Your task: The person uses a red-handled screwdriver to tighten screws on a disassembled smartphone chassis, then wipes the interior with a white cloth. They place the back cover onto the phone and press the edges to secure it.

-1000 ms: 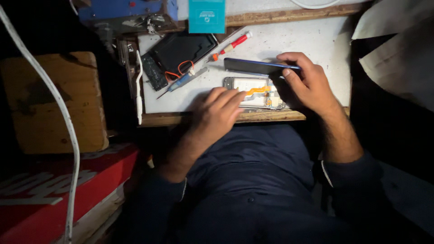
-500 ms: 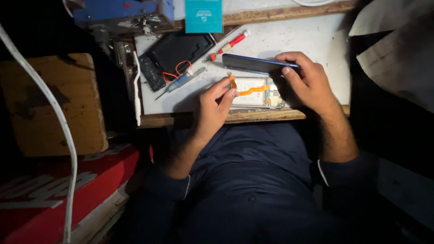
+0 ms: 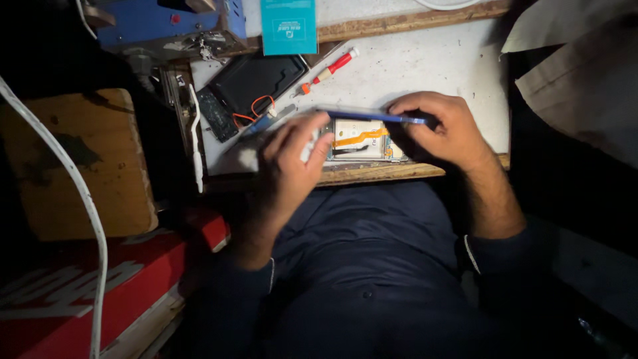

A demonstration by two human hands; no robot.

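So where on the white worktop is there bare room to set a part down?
Bare patch on the worktop, between the red screwdriver, the right hand and the right edge. Crowded left: black tray, opened phone, left hand.

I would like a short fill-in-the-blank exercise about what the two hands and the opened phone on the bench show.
1. The ribbon cable inside the opened phone is ____ in colour.
2. The thin blue panel is lifted at its far end by the ____ hand.
3. The screwdriver lying on the white bench has a ____ handle.

Missing words: orange; right; red
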